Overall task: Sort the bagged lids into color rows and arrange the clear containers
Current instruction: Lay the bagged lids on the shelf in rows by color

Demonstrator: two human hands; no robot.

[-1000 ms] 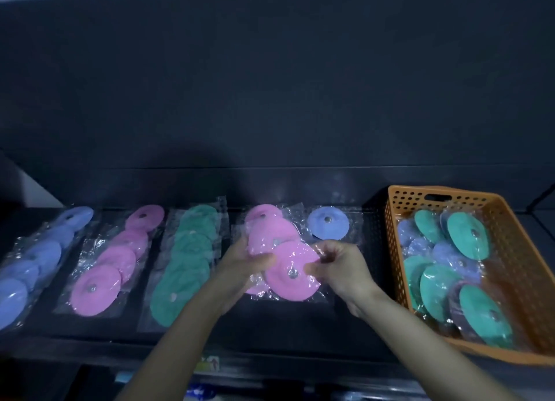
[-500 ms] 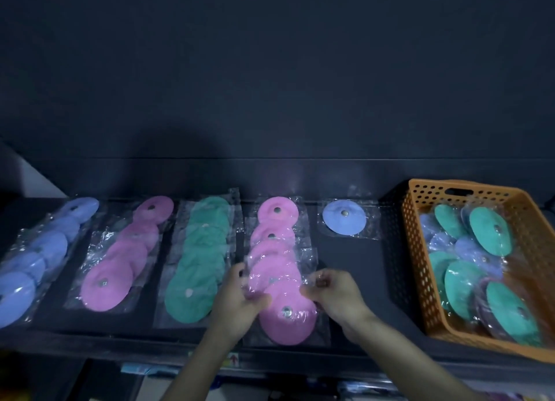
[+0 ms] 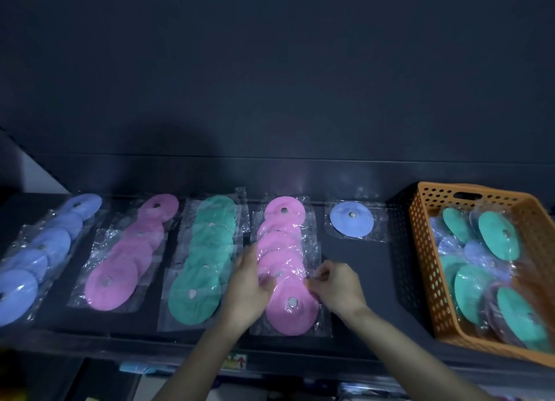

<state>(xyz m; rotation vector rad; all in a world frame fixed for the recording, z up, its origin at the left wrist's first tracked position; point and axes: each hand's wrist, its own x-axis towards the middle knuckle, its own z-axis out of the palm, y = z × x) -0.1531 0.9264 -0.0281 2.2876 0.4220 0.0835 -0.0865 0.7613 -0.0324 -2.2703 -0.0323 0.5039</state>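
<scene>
Bagged round lids lie in overlapping rows on a dark shelf (image 3: 357,274): a blue row (image 3: 45,250), a pink row (image 3: 129,256), a green row (image 3: 204,262) and a second pink row (image 3: 282,238). The nearest pink bagged lid (image 3: 292,309) lies flat at the front of that second pink row. My left hand (image 3: 249,289) pinches its plastic on the left side and my right hand (image 3: 338,286) pinches the right edge. One blue bagged lid (image 3: 352,223) lies alone to the right.
An orange perforated basket (image 3: 420,250) stands at the right end of the shelf, holding several loose green and blue bagged lids. A dark wall rises behind the shelf. Below the shelf's front edge a lower level shows small labels and packets.
Both hands brought the pink bagged lid down from above the row and laid it at the row's front end. The view shifted a little to the left and down.
</scene>
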